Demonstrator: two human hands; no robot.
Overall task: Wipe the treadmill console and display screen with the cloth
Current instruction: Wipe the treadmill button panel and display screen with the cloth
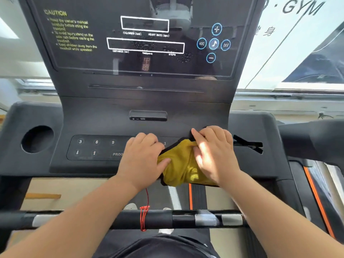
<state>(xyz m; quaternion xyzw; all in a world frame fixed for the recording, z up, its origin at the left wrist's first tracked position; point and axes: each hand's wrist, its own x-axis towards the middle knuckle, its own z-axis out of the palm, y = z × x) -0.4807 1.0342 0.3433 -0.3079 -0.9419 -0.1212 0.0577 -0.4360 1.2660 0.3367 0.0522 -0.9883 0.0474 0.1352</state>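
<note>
Both forearms are extended forward over the black handlebar (167, 218), and a yellow cloth (178, 164) with a dark edge is held between the two hands at the near edge of the treadmill console (93, 116). The left hand (143, 157) is laid palm down, its grip closed on the cloth's left side with the thumb pressed into the fabric. The right hand (214, 153) is curled over the cloth's upper right part, its grip pinched on the folds. Left of the grips, the button panel (96, 148) is seen, partly covered by the left hand. Farther left, a round cup holder (37, 139) is shown; its contents cannot be told. Above the grips, the display screen (145, 41) is seen with droplets on it, untouched by the cloth.
</note>
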